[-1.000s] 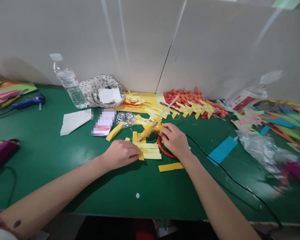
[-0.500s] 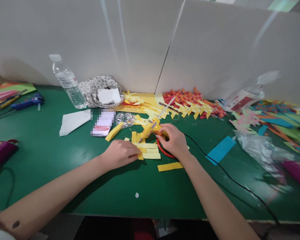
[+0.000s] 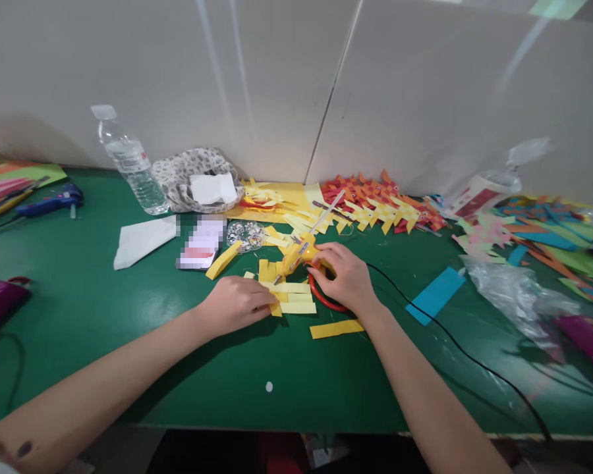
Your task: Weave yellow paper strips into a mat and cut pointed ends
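One hand, the left (image 3: 234, 304), is resting bunched fingertips on woven yellow strips (image 3: 287, 297), its hidden thumb leaving any pinch unclear. The right hand (image 3: 346, 275), fingers curled, is gripping a yellow glue gun (image 3: 299, 255), nozzle pointing at the strips. Beyond, a phone (image 3: 206, 242) is lying on the green tabletop (image 3: 217, 388).

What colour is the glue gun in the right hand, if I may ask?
The glue gun is mostly yellow, seen in the head view.

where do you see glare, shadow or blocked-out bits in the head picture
In the head view, pale glare streaks the wall; in the head view, soft shadow lies under the left hand; in the head view, mosaic squares hide part of the phone.
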Demonstrator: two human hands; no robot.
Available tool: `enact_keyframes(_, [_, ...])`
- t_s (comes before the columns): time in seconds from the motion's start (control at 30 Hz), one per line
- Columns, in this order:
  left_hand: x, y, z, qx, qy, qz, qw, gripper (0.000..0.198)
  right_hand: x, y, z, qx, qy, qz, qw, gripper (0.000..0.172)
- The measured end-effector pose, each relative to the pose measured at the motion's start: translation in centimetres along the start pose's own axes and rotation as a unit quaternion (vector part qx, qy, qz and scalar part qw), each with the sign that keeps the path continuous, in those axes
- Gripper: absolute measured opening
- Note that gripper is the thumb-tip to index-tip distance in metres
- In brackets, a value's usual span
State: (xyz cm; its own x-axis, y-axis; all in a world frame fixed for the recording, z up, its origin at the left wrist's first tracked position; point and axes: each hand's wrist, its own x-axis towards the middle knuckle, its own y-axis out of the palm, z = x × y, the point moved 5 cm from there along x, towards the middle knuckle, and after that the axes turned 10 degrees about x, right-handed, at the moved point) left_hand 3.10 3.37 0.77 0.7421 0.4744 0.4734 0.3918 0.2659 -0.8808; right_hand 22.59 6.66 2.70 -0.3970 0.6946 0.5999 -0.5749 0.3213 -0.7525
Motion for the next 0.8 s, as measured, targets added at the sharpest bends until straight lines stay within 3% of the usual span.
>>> enact_keyframes(0.8, [0.03, -0.10, -0.03, 0.001, 0.007, -0.004, 1.000, 0.021, 0.15, -0.10, 0.51, -0.009, -0.011, 0.004, 1.000, 0.005])
